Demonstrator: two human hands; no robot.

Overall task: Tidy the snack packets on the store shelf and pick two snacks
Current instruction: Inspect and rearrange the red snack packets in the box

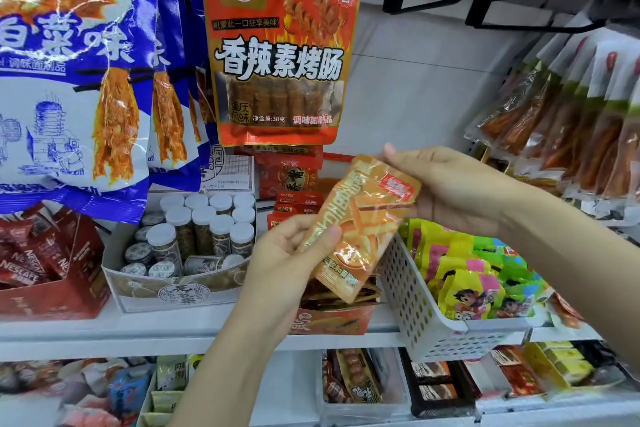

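Both hands grip one orange snack packet (363, 225), tilted, in front of the shelf (194, 326): the left hand (291, 260) pinches its lower left edge, the right hand (450, 184) its top right corner. Just below it sits an open orange box (332, 319) of similar packets, beside a white perforated basket (415, 315) of bright green-and-yellow snacks. A red packet (277, 45) hangs above on a hook.

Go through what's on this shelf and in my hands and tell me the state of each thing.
Orange packet: held up, tilted, by both hands.
Left hand: grips its lower edge.
Right hand: pinches its top.
Red hanging packet: on hook.
Display box: open.
Jars: capped.
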